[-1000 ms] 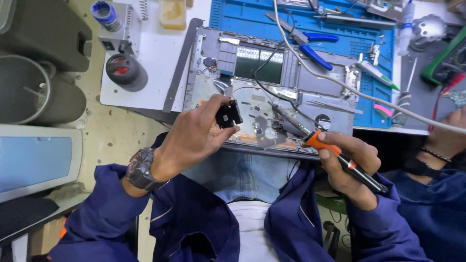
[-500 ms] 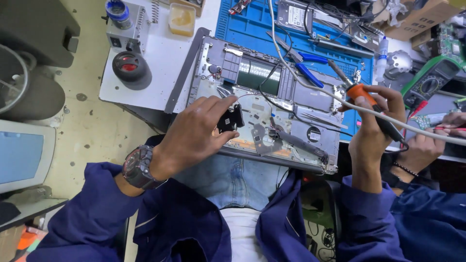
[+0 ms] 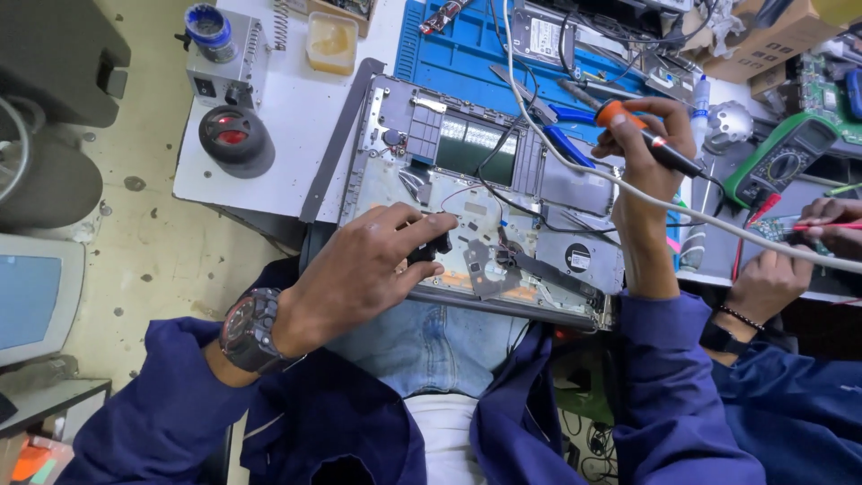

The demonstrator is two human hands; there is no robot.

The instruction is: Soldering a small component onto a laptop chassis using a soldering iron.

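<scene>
Soldering iron [image 3: 648, 139]: a slim tool with an orange collar near the tip and a black handle, a dark cord trailing from its rear end. The right hand [image 3: 648, 144] holds it above the far right part of the opened laptop [image 3: 485, 193], fingers curled tight around the handle just behind the orange collar. Its long axis runs slantwise, tip pointing up and to the left toward the blue mat [image 3: 467, 54], handle end pointing down to the right. Blue-handled pliers [image 3: 570, 126] lie just beside the tip.

The left hand [image 3: 368, 269] rests on the near edge of the laptop's bare inside, fingers [image 3: 422, 224] bent and pinching a small black part [image 3: 434, 247] against the metal frame. A dark wristwatch [image 3: 251, 330] sits on that wrist.

The laptop lies on the white counter [image 3: 287, 126], partly over the person's lap. A thick white cable [image 3: 575, 162] crosses above it. At the right edge another person's hand [image 3: 831, 220] holds a red probe near a green meter [image 3: 781, 162].
</scene>
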